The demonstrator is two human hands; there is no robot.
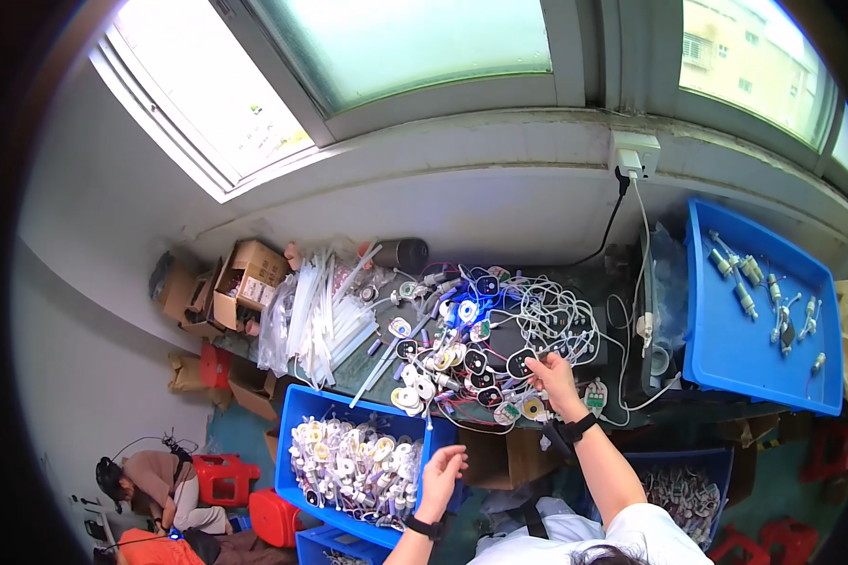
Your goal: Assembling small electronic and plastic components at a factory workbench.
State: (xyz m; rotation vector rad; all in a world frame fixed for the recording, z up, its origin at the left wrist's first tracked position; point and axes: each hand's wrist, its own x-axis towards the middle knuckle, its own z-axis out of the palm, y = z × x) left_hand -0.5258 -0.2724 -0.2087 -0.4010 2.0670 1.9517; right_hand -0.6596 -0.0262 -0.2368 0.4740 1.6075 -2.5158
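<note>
Over the cluttered worktable, my right hand (558, 384) pinches the edge of a small black disc-shaped part with light dots (520, 364). Similar black discs, white round parts (412, 391) and purple cylindrical pieces lie in a heap around it, tangled with white cables (561, 311). Lower down, my left hand (440, 478) hovers by the right side of a blue bin (297, 405), fingers loosely curled and nothing visible in them. That bin is heaped with white wired parts (353, 466).
Translucent white tubes (320, 315) and cardboard boxes (254, 273) stand at the left. On the right, a tilted blue tray (763, 367) holds several wired cylinders. A power cable (641, 226) drops from the wall socket. Two people are at lower left, near red stools (224, 478).
</note>
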